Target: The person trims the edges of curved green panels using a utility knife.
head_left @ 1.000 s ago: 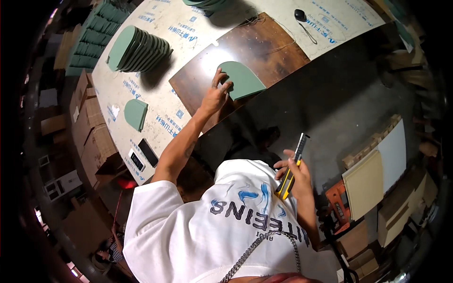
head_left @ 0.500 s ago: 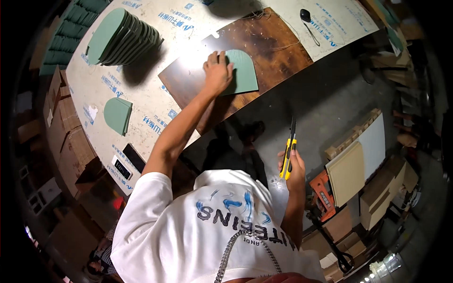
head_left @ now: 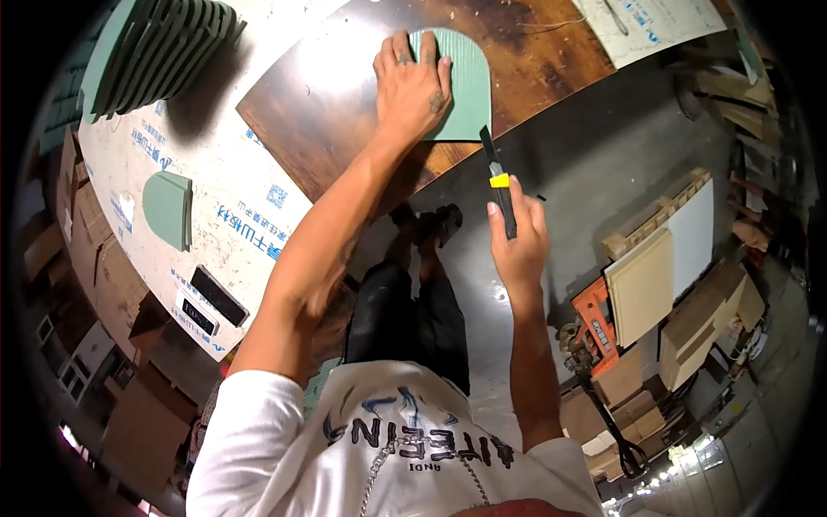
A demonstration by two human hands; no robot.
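Observation:
My left hand (head_left: 412, 90) lies with its fingers stretched out over the left part of a green round-topped panel (head_left: 468, 86). The panel is flat on a brown wood-patterned board (head_left: 551, 60), its straight edge close to the board's near edge. In my right hand (head_left: 520, 250) is a utility knife (head_left: 506, 207) with a yellow collar and a dark blade slid out. The blade tip points up and away from me, beside the panel's near right corner; whether it touches cannot be made out. My fingers hide part of the handle.
A tall stack of green panels (head_left: 155, 60) stands at the far left of the white table (head_left: 237, 207). Smaller green pieces (head_left: 168, 211) lie nearer, with a black phone-like slab (head_left: 219, 295) and a white device (head_left: 198, 317). Boards (head_left: 642, 284) lean at right beside an orange tool (head_left: 594, 323).
My right hand has brought the knife up and left to the panel's corner and turned it. My left hand still rests on the panel. The whole view has shifted.

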